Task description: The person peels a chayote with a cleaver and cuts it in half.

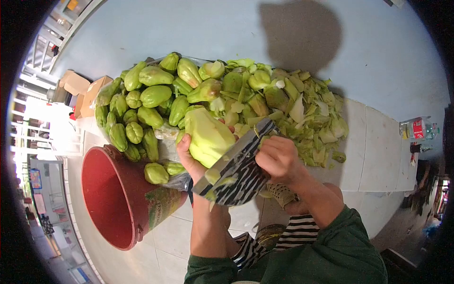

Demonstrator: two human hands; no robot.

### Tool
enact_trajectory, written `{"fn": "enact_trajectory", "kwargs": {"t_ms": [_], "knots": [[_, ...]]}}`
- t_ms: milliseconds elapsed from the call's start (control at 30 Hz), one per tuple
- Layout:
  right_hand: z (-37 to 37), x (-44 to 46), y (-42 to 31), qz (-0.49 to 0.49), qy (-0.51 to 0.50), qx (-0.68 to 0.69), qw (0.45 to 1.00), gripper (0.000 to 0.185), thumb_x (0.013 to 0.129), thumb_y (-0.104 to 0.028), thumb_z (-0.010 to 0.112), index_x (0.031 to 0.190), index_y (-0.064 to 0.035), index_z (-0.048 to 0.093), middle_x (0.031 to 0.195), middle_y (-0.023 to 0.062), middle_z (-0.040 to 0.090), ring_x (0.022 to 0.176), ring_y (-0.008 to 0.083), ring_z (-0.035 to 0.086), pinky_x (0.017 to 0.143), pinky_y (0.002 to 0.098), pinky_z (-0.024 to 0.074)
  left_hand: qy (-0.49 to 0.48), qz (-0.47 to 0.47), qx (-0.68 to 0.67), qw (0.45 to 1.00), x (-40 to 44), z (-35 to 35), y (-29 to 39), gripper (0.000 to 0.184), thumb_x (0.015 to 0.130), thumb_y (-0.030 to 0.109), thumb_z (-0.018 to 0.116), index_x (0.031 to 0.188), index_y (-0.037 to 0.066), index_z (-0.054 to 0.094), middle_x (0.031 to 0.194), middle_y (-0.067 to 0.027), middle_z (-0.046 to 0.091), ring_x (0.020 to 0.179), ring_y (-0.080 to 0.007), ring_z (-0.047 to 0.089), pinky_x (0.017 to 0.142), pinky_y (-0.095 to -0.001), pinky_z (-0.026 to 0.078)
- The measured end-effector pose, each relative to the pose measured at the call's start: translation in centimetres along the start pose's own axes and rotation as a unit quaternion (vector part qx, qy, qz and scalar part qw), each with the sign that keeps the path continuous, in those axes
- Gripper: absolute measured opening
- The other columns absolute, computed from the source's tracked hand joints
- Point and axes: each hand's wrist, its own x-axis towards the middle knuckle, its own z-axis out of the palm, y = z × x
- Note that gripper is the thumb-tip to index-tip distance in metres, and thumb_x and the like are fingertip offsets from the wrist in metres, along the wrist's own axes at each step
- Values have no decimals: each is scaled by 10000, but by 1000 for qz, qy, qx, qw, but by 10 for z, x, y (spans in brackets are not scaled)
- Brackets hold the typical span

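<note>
Left hand (190, 156) cupped a chayote (204, 135), right hand (278, 158) clenched a knife (236, 165), above white tiles (380, 156); a blue wall (189, 28) rose behind.

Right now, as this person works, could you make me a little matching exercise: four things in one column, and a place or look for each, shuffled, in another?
Things:
1. Bucket
2. Peeled fruit
3. Knife
4. Bottle

Places and looks:
A. Held in the right hand
B. See-through, near the right edge of the view
C. Red, with a wide mouth
D. Pale green, held in the left hand

Right pairs: 1-C, 2-D, 3-A, 4-B
</note>
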Motion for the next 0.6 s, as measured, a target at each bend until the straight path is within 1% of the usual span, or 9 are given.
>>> {"fn": "enact_trajectory", "kwargs": {"t_ms": [33,100,133,233,300,333,367,433,600], "knots": [[3,-1,1,2,0,-1,1000,203,585,-152,627,649,-70,453,569,66,456,513,268,522,459,377,417,-21,15,39,999,2,-4,0,690,833,585,494,1239,31,560,1111,-149,646,975,-296,639,866,-445,521],[13,-3,10,159,3,-34,987,224,673,-155,680,685,-70,474,577,92,516,532,314,567,483,409,448,51,26,-43,997,-2,5,1,681,821,565,522,1272,55,553,1155,-134,637,1033,-301,617,917,-454,493],[18,-8,20,184,6,-21,983,241,725,-179,704,711,-74,488,588,109,548,559,346,595,507,434,467,82,19,-50,995,-4,-5,2,682,813,547,546,1304,74,542,1205,-127,621,1088,-311,592,960,-453,470],[9,1,14,148,12,5,989,217,684,-139,684,691,-70,479,574,98,515,535,332,568,492,425,453,15,37,-59,997,-8,15,3,704,771,487,619,1311,48,516,1145,-167,633,1044,-325,608,929,-458,485],[9,-1,11,109,14,13,994,209,652,-129,670,679,-70,472,568,91,493,524,323,552,483,417,443,9,40,-12,999,-5,11,3,718,765,502,606,1295,26,512,1137,-212,620,1001,-356,626,910,-474,499],[10,-2,9,73,19,19,997,204,621,-119,656,667,-70,464,563,85,471,513,313,536,473,410,433,0,19,-34,999,-4,6,4,724,760,503,607,1294,23,508,1131,-218,619,982,-363,633,892,-477,509],[9,-1,6,73,20,19,997,204,621,-119,656,667,-70,464,563,85,471,513,313,536,473,410,433,-10,-2,-57,998,-4,4,4,729,755,504,608,1292,21,505,1125,-224,618,963,-370,641,874,-479,520],[5,4,0,36,21,52,998,205,571,-128,630,648,-73,448,562,72,436,500,292,511,459,399,415,-12,-1,-60,998,-5,4,6,733,750,503,614,1289,18,505,1112,-222,621,943,-374,647,853,-479,529],[9,-2,3,38,13,39,998,206,579,-154,640,652,-80,462,566,68,451,507,286,528,464,404,421,-5,-1,-55,998,-7,7,7,749,735,499,625,1291,13,501,1089,-218,627,925,-380,653,821,-477,544]]}}
